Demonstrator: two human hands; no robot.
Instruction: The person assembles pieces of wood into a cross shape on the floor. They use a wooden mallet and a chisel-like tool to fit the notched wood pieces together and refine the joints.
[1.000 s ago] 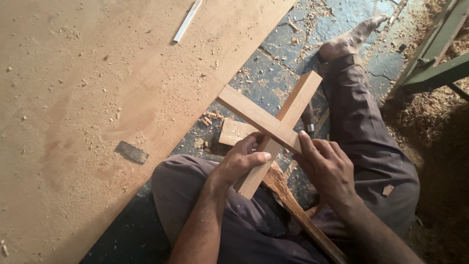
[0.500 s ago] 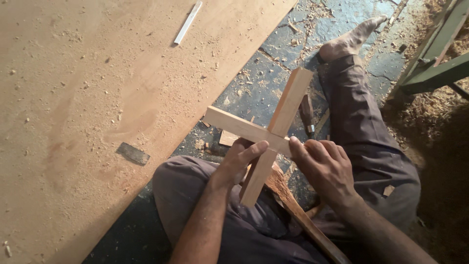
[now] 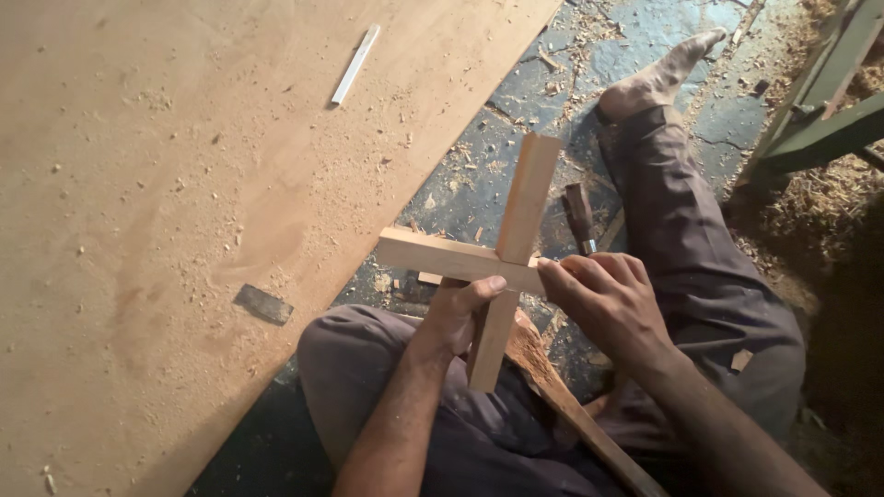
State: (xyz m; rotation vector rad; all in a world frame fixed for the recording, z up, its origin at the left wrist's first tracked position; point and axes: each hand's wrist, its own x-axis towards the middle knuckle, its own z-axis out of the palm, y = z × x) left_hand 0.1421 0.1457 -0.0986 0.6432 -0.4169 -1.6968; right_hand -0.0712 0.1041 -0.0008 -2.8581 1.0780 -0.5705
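I hold a wooden cross (image 3: 516,216) made of two pale joined bars above my lap. My left hand (image 3: 458,311) grips it just below the joint, thumb on the crossbar. My right hand (image 3: 603,299) clasps the right end of the crossbar, covering it. The long bar points up and away, the crossbar reaches left. A rough reddish wood piece (image 3: 552,382) lies across my lap under the cross. A dark-handled chisel (image 3: 580,216) lies on the floor just beyond my right hand.
A large plywood sheet (image 3: 184,184) strewn with sawdust covers the left side, with a white strip (image 3: 355,63) and a small dark block (image 3: 263,304) on it. My right leg and bare foot (image 3: 658,78) stretch out on the dark stone floor. A green frame (image 3: 820,120) stands at right.
The cross has turned clockwise in my hands, so the long bar stands more upright and the crossbar lies nearly level. The small wood block beneath is now mostly hidden.
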